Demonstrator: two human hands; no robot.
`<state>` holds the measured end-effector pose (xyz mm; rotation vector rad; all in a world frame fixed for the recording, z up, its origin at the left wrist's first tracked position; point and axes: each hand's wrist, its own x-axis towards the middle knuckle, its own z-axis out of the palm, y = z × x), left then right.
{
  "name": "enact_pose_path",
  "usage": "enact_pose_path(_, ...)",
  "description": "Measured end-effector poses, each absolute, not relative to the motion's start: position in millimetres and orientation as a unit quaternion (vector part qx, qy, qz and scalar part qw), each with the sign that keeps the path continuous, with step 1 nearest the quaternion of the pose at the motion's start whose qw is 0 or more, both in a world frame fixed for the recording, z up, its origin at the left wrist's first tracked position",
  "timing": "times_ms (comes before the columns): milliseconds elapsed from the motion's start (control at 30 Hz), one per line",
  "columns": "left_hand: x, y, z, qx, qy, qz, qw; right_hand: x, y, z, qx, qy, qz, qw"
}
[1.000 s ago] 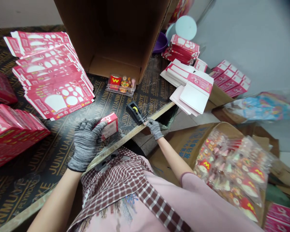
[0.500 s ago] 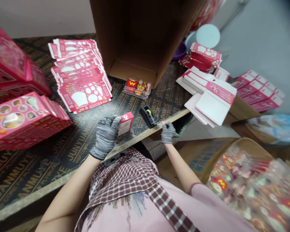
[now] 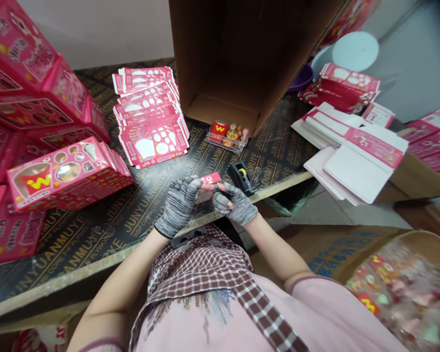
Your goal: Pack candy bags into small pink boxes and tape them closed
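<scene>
My left hand (image 3: 179, 205), in a grey glove with bare fingertips, is closed on a small pink and white box (image 3: 209, 179) above the table's front edge. My right hand (image 3: 234, 203), gloved alike, has its fingers curled and its fingertips at the right end of that box. Whether a piece of tape is between them is too small to tell. Just behind my right hand stands a black tape dispenser (image 3: 242, 177) with a yellow core. A clear tray of small colourful pieces (image 3: 228, 137) lies in front of the large open carton.
Pink window boxes (image 3: 69, 171) are stacked at the left. Flat pink cartons (image 3: 154, 142) lie behind my left hand. The large brown carton (image 3: 220, 98) stands at the back. White and pink folded cartons (image 3: 363, 161) overhang the right side. Bagged pieces (image 3: 403, 293) fill a carton lower right.
My right hand has moved left from beside the tape dispenser to the small box in my left hand. The view has shifted, so the things on the table appear farther right.
</scene>
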<state>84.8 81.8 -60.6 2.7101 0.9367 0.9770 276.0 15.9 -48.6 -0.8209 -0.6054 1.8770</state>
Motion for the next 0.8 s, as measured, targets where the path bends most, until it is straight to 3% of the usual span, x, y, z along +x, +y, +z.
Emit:
enact_pose_path(200, 83, 81, -55, 0.911, 0.302, 0.276, 0.056, 281, 16, -57, -0.335, -0.221, 0.776, 0.487)
enact_pose_path(333, 91, 83, -53, 0.887, 0.334, 0.311, 0.067, 276, 20, -68, -0.370, -0.265, 0.743, 0.491)
enact_pose_path(500, 103, 93, -54, 0.863, 0.361, 0.352, 0.025, 278, 19, -98, -0.599, -0.407, 0.501, 0.474)
enact_pose_path(633, 98, 97, -56, 0.872, 0.328, 0.362, 0.042, 296, 21, -122, -0.646, -0.447, 0.314, 0.533)
enact_pose_path(700, 90, 94, -55, 0.878, 0.278, 0.379, 0.090, 302, 25, -133, -0.609, -0.530, 0.279, 0.520)
enact_pose_path(800, 74, 87, -51, 0.858, 0.279, 0.407, 0.147, 299, 32, -147, -0.544, -0.613, 0.327, 0.471)
